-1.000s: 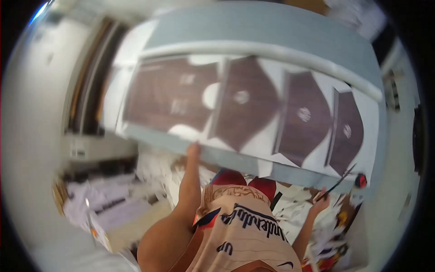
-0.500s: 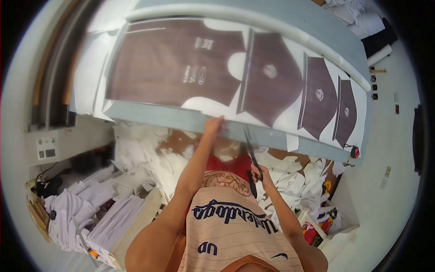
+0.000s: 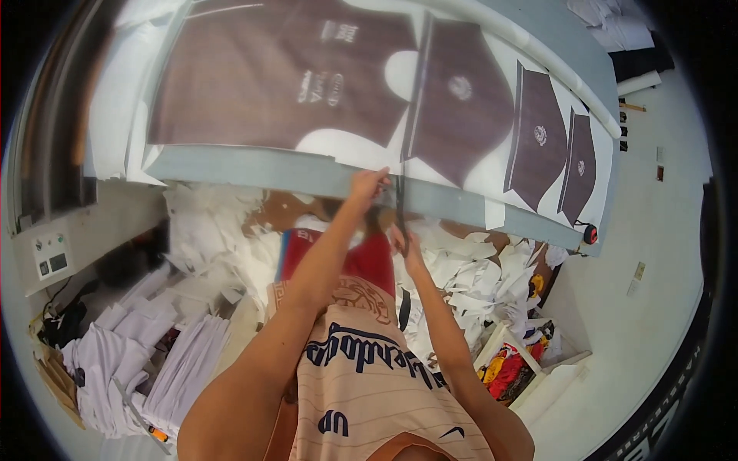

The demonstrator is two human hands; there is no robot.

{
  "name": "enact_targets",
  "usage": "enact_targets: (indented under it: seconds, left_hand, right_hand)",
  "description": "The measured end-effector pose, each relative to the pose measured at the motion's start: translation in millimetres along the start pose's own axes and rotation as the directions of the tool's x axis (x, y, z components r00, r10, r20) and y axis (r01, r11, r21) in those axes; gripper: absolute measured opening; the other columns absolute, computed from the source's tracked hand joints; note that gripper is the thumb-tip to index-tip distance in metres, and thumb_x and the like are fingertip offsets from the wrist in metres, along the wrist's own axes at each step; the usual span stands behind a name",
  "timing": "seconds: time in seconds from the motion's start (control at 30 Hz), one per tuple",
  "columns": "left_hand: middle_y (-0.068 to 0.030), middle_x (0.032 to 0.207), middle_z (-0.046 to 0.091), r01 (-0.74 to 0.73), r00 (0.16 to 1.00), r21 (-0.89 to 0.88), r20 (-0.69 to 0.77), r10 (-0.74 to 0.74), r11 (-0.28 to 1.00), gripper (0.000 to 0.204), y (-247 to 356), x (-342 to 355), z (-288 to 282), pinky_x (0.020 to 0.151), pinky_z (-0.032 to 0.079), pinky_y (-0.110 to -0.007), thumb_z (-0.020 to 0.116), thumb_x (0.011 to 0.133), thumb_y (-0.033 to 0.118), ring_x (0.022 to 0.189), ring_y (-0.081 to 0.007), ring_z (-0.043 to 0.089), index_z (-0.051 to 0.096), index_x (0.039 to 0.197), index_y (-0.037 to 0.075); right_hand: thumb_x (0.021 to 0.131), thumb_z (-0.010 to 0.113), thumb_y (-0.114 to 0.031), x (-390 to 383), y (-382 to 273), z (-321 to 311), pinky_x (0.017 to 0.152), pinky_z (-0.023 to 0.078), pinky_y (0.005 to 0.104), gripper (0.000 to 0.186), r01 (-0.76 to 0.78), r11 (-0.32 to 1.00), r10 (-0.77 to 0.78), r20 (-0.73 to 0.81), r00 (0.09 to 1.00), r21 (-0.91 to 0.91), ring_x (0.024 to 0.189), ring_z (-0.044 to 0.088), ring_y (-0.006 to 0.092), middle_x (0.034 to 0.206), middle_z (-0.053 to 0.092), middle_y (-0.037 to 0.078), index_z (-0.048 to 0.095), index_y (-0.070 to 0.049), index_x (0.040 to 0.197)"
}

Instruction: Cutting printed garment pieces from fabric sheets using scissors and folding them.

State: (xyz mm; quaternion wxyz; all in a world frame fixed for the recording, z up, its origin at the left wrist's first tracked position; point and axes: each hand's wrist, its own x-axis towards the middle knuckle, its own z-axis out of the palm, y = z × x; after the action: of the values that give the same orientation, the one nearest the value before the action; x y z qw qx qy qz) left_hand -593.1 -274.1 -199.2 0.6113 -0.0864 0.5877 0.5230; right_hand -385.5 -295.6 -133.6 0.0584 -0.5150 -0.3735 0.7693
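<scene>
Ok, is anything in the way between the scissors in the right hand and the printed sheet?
Nothing visible stands between the scissors and the printed sheet; in the picture they overlap its near edge. The left hand is close by, just left of them.

smooth paper sheet (image 3: pixel 401 75), metal scissors (image 3: pixel 400 201)

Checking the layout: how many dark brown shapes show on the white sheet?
4: a large shape at left, a second shape right of it, a third shape further right, a fourth shape at far right. The roll beyond them may hide more.
</scene>
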Motion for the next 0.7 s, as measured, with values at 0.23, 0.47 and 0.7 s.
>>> enact_targets:
  seconds: [0.23,0.47,0.7]
  left_hand:
    - [-0.0033,0.077,0.069,0.028,1.0,-0.008,0.008,-0.028,1.0,0.026,-0.3,5.7,-7.7,0.046,0.037,-0.024,0.078,0.089,0.03,0.053,-0.008,0.051,0.066,0.082,0.008]
    - [-0.0005,0.068,0.064,0.025,1.0,0.056,0.009,-0.026,0.998,0.03,5.2,5.4,1.0,0.045,0.036,-0.024,0.078,0.09,0.031,0.05,-0.008,0.051,0.064,0.074,0.01]
    - [0.004,0.059,0.049,0.005,1.0,0.024,-0.011,-0.005,1.0,0.034,3.0,7.5,-2.9,0.044,0.033,-0.026,0.082,0.087,0.031,0.047,-0.0094,0.045,0.058,0.072,0.011]
  right_hand:
    - [0.098,0.069,-0.031,13.9,19.6,34.6,0.044,0.035,0.0247,0.026,0.011,0.996,0.0,-0.125,0.992,0.088,0.048,0.047,0.0087,0.061,0.047,-0.004,0.054,-0.013,0.087]
    - [0.096,0.071,-0.034,20.0,22.2,41.7,0.041,0.033,0.0266,0.033,0.102,0.994,-0.088,-0.238,0.967,0.046,0.044,0.046,0.0086,0.057,0.05,-0.003,0.057,-0.01,0.078]
    - [0.092,0.076,-0.031,30.3,15.7,40.6,0.04,0.034,0.0257,0.03,0.121,0.993,-0.116,-0.252,0.961,0.006,0.045,0.046,0.0079,0.058,0.05,-0.003,0.061,-0.007,0.084]
